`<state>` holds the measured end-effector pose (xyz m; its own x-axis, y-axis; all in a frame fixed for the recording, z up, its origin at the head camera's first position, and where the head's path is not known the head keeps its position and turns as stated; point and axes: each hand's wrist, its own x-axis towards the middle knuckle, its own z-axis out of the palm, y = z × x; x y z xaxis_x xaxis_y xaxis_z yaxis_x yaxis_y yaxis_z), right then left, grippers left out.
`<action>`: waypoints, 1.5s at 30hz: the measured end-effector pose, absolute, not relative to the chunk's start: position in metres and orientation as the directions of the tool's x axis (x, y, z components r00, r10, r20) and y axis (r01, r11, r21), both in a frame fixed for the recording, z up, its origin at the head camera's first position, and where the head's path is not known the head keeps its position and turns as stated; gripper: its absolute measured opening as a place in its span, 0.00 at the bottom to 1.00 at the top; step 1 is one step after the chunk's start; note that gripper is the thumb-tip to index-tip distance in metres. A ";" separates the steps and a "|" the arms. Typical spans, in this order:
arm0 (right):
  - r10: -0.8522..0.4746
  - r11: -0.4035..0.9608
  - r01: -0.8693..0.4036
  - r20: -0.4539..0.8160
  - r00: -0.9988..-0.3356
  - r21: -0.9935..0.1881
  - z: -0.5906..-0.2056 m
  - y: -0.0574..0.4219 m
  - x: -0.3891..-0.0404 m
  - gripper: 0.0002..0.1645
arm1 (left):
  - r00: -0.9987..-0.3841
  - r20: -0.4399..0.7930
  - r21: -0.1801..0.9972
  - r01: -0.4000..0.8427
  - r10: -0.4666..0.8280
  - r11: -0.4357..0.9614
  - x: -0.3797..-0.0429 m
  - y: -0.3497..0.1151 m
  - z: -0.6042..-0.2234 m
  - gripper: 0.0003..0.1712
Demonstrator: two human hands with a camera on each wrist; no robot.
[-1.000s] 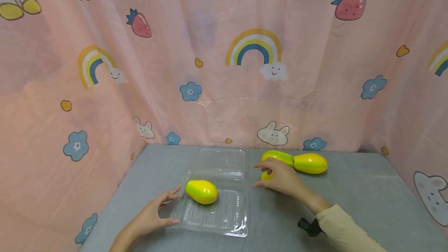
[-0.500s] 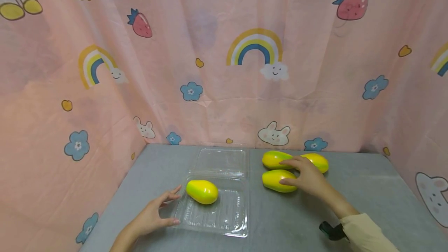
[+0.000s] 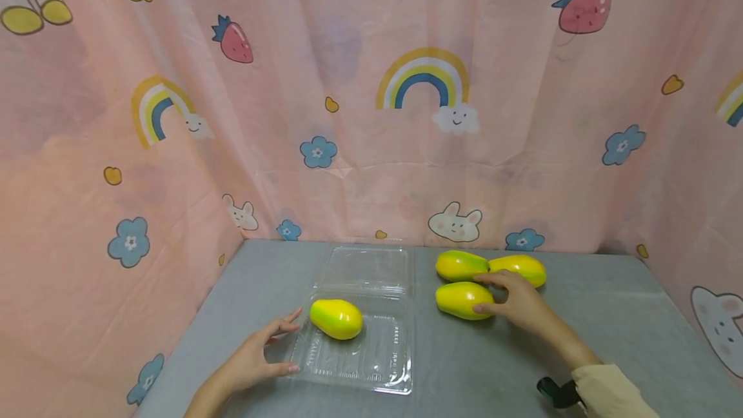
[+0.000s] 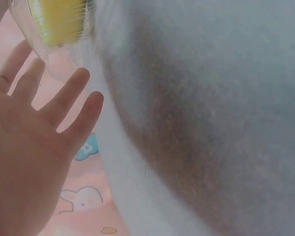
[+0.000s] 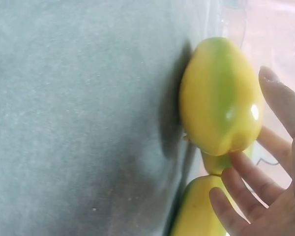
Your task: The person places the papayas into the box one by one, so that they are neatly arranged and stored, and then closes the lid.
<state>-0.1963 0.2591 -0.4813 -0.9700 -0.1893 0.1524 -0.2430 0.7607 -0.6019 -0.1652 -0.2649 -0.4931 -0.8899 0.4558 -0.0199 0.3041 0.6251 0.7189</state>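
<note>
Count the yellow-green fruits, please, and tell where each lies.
4: one fruit in the clear container; right of it, the front fruit by the right hand, and behind that the left rear fruit and right rear fruit. None appears hidden.

Soft light, hazy left wrist view

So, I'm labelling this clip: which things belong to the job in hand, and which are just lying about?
Likely in the job:
clear container
fruit inside it
fruit at the right hand
two fruits behind that

Probably just surroundings:
patterned curtain
grey tabletop
dark object by sleeve
</note>
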 end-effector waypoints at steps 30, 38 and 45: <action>-0.157 0.770 -0.164 0.066 -0.985 -0.617 -0.498 0.258 -0.200 0.44 | -0.887 0.005 0.712 0.328 0.463 0.621 -0.166 -0.267 -0.495 0.39; -0.164 0.766 -0.165 0.059 -0.985 -0.622 -0.497 0.257 -0.198 0.44 | -0.891 -0.014 0.719 0.306 0.454 0.624 -0.165 -0.266 -0.495 0.39; -0.170 0.761 -0.176 0.069 -0.983 -0.625 -0.492 0.254 -0.195 0.44 | -0.890 -0.016 0.716 0.308 0.455 0.626 -0.165 -0.266 -0.494 0.39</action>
<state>-0.1955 0.2536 -0.4921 -0.9830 -0.1703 0.0691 -0.1757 0.7608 -0.6248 -0.1650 -0.2661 -0.4939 -0.8901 0.4555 -0.0157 0.3078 0.6262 0.7163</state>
